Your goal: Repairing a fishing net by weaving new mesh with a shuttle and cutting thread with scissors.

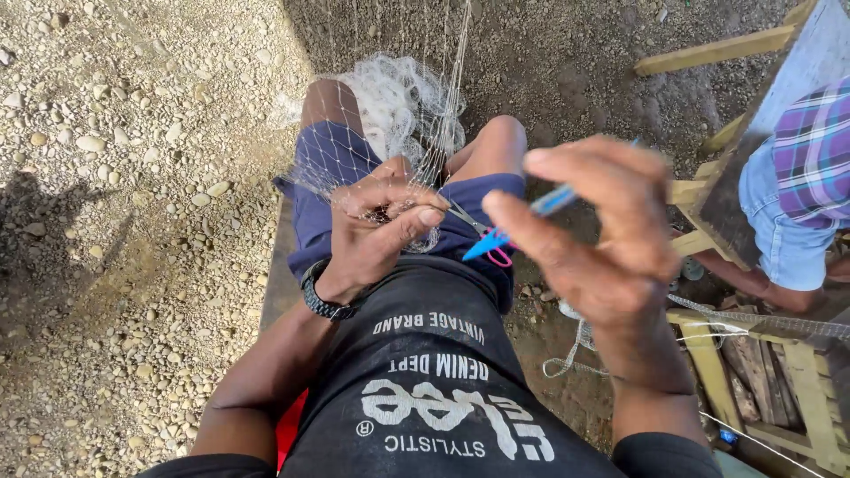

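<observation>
A thin white fishing net (403, 106) drapes over my knees and stretches upward in fine mesh. My left hand (376, 230), with a black watch on the wrist, pinches a strand of the net over my lap. Small scissors with a pink handle (482, 232) lie by that hand, touching its fingers. My right hand (593, 235) is raised closer to the camera and grips a slim blue netting needle (531, 217) between thumb and fingers, its tip pointing toward the left hand.
Gravel ground (133, 177) lies to the left and dark dirt (549, 62) ahead. On the right are wooden planks and a pallet (788, 381) with rope, and another person in a plaid shirt and jeans (801, 190) sits there.
</observation>
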